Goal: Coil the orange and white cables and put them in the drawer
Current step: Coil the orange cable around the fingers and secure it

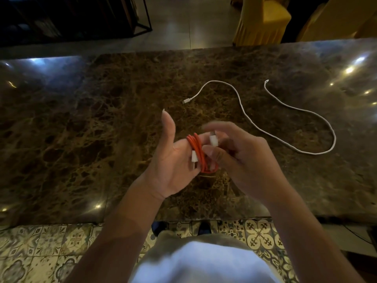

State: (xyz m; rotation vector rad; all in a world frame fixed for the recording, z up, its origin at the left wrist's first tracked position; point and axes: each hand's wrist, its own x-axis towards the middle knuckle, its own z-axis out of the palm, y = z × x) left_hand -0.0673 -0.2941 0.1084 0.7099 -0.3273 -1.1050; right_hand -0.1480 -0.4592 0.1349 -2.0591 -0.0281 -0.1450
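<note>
Orange cable (199, 154) loops wound around left hand (173, 160) fingers; right hand (240, 158) pinches its white plug (213, 139). White cable (285, 119) sprawls beyond on marble tabletop (102, 119).

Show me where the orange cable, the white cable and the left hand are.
orange cable (197, 152), head view, on its coiled strands.
white cable (293, 108), head view, on its loose length.
left hand (173, 160), head view, on the palm.

Both hands (206, 158) wrap orange cable (199, 152); white cable (285, 113) lies loose.
</note>
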